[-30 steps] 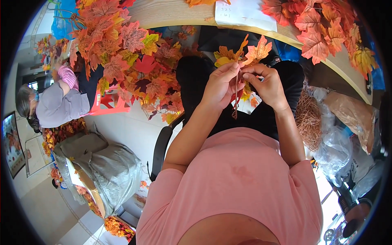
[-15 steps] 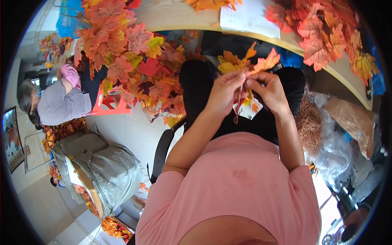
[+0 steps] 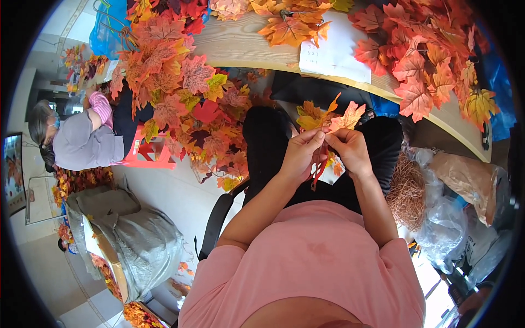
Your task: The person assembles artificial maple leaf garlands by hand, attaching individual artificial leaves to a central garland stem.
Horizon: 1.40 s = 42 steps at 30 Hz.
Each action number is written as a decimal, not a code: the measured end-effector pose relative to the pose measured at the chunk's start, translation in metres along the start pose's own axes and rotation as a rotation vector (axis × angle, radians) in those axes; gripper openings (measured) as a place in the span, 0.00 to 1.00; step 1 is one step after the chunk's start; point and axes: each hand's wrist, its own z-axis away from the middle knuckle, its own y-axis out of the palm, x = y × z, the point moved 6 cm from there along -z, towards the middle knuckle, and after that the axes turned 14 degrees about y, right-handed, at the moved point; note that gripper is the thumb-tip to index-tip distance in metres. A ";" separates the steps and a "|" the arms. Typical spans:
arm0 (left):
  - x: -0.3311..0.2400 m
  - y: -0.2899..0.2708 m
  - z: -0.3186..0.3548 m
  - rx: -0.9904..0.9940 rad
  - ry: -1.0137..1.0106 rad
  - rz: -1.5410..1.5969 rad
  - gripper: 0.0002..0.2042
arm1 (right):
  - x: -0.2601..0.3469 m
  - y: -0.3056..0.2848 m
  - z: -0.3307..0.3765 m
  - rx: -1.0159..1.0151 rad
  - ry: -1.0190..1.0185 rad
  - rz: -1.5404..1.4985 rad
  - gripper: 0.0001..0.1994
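Note:
Over my lap, my left hand (image 3: 302,156) and my right hand (image 3: 350,148) meet with their fingertips pinched together. Between them they hold a small spray of artificial maple leaves (image 3: 316,118), yellow and orange, with the leaves pointing away from me. My left hand is closed round its stems, and thin reddish stems (image 3: 318,172) hang below the fingers. My right thumb and fingers pinch at the base of an orange leaf (image 3: 348,117). The exact join of the stems is hidden behind my fingers.
Ahead is a wooden table (image 3: 240,41) with orange leaf bunches (image 3: 290,30) and a white paper (image 3: 331,57). Red-orange leaves (image 3: 415,65) overhang its right side. A large leaf pile (image 3: 202,112) hangs at left. Brown stems (image 3: 406,191) and plastic bags (image 3: 445,224) lie right. A co-worker (image 3: 85,136) sits far left.
The whole view has shifted, showing more of the tabletop. Both hands stay together on the leaf spray, and my right fingers have closed in nearer to the left ones.

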 end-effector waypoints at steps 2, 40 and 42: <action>-0.003 0.000 -0.005 -0.030 0.023 -0.048 0.11 | 0.016 -0.003 0.003 -0.274 -0.243 0.544 0.07; -0.005 -0.023 -0.001 -0.205 -0.331 0.386 0.08 | 0.238 0.077 -0.141 0.064 -0.194 0.362 0.09; -0.004 -0.028 -0.004 -0.215 -0.305 0.396 0.08 | 0.238 0.089 -0.108 0.086 -0.217 0.368 0.06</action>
